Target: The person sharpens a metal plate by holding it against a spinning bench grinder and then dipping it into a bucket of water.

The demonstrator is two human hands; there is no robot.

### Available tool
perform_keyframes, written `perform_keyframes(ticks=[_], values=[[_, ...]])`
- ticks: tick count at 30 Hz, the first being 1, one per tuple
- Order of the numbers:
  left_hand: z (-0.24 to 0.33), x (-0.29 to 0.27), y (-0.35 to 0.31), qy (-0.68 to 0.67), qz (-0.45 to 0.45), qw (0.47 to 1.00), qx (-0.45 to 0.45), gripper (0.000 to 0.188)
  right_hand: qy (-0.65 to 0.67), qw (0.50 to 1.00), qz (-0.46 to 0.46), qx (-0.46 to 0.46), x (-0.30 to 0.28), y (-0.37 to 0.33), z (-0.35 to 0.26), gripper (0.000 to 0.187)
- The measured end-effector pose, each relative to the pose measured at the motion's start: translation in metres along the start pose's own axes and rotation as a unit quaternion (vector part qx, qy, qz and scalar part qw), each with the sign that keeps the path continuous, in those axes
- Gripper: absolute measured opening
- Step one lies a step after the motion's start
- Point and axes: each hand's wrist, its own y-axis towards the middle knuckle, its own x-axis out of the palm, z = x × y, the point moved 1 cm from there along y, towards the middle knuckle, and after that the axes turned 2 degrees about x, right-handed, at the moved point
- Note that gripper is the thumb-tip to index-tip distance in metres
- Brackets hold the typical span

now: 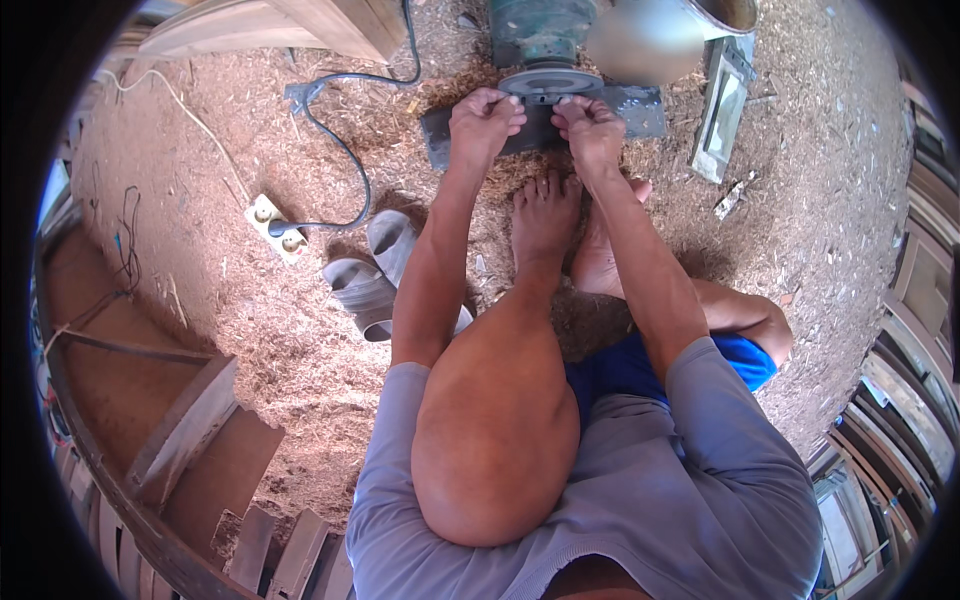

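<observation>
Both arms reach forward to a grey round disc on the front of a green motor-like machine. My left hand is closed in a pinch at the disc's left front edge. My right hand pinches in the same way at the right front edge. Between the fingertips lies a narrow dark strip, close against the disc; its ends are hidden by my fingers. Whether it touches the disc I cannot tell. Beneath the hands, a dark flat plate extends to both sides.
My bare feet rest just short of the plate. Grey sandals and a power strip with a dark cable lie to the left. A metal frame piece lies right. Shavings cover the ground; wooden pieces line the right side.
</observation>
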Motion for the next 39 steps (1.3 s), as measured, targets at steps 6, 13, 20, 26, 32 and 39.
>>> perform_keyframes(ticks=[6,13,20,26,32,39], values=[[-0.0023,0.0008,0.0010,-0.008,0.002,1.000,0.002,0.013,0.028,0.999,0.017,0.002,0.0015,-0.0011,-0.0013,0.009],[-0.0018,0.0058,0.0012,0.006,0.004,1.000,-0.001,0.015,0.031,0.999,0.013,0.019,-0.0022,0.0000,-0.0010,0.013],[-0.0037,0.0085,0.0041,0.027,-0.005,1.000,-0.002,0.016,0.048,0.999,0.016,0.017,-0.0057,0.0014,0.0014,0.013],[-0.0028,0.0068,0.0021,0.031,-0.002,1.000,0.003,0.013,0.037,0.999,0.019,0.022,-0.0024,-0.0013,-0.0020,0.013],[-0.0010,0.0034,-0.0004,0.012,-0.001,1.000,0.012,0.013,0.027,0.999,0.017,0.009,0.0003,-0.0012,0.0002,0.012],[-0.0031,-0.0003,0.0007,-0.004,-0.002,1.000,0.017,0.013,0.029,0.999,0.020,-0.012,0.0038,-0.0006,0.0018,0.010]])
